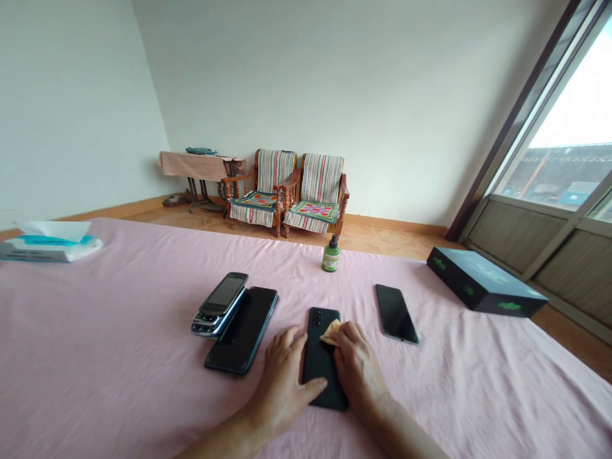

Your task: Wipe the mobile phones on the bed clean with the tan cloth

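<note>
A black smartphone (318,363) lies back side up on the pink cloth, its camera block at the far end. My left hand (282,379) steadies it, thumb across the back and fingers along the left edge. Bunched in the closed fingers of my right hand (358,363) is a yellow wiping cloth (331,333), pressed on the phone's back just below the camera. Part of the cloth is hidden under those fingers. To the left a large dark phone (246,331) lies beside a small stack of older phones (224,296). Another phone (396,313) rests to the right, screen up.
A green spray bottle (331,255) stands beyond the phones. At the right is a black box (482,280); at the far left, a pack of tissues (52,245). Behind the pink-covered surface (119,306) are two wooden chairs (315,191) and a cloth-covered table (196,164).
</note>
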`<state>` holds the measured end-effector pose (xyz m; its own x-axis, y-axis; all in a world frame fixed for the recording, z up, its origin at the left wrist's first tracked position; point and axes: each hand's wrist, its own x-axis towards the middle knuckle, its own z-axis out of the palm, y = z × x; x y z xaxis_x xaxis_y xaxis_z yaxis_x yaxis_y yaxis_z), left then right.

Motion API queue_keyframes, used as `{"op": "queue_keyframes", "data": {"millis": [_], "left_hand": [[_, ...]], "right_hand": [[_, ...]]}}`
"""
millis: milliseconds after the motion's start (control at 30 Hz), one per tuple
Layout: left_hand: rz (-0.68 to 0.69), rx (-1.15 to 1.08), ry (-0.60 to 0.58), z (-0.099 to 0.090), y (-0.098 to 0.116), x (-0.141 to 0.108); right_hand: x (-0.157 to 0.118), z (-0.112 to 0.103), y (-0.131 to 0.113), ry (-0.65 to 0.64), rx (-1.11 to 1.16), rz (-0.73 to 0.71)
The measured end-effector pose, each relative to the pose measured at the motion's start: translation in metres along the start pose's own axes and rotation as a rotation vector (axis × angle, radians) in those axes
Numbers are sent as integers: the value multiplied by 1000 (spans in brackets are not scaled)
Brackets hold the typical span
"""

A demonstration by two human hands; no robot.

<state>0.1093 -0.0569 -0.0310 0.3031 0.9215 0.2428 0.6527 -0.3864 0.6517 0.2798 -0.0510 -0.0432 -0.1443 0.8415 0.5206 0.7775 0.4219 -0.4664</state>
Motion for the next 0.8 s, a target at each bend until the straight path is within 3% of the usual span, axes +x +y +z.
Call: {"op": "queue_keyframes", "data": {"millis": [500, 800], "left_hand": [[-119, -78, -24, -6, 4, 7], [-117, -101, -18, -8, 6, 8]], "right_hand": [[2, 1, -2, -19, 0, -1], [3, 1, -2, -6, 0, -4]]}}
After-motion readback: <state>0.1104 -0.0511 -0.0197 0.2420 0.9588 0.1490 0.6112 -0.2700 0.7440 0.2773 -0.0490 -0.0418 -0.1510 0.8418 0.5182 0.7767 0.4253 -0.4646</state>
